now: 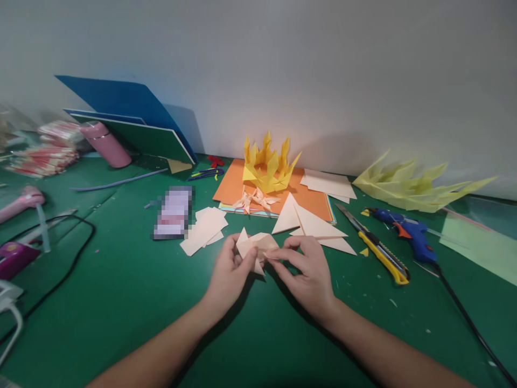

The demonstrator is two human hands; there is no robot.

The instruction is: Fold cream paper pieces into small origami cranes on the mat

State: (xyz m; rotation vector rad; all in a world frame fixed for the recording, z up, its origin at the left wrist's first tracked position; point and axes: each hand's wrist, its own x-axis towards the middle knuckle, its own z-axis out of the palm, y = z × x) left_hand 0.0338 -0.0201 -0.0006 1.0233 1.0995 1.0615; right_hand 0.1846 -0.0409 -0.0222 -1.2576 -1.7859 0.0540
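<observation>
A pale peach piece of folded paper (258,245) is held between my two hands above the green table. My left hand (232,275) grips its left side, with the thumb pressed on the front. Thumb and fingertips of my right hand (305,267) pinch its right edge. Just beyond lie peach paper triangles (309,223), some of them folded. Left of my hands is a small pile of peach paper pieces (205,229). Small folded peach paper flowers (258,200) rest on an orange sheet (228,186), in front of a yellow folded-paper crown (270,170).
To the right lie a yellow utility knife (382,253), a blue glue gun (407,231) with a black cord, and a pale yellow paper crown (420,183). At left are a phone (173,213), a pink bottle (105,144), leaning boards (141,134) and a purple tool (18,256).
</observation>
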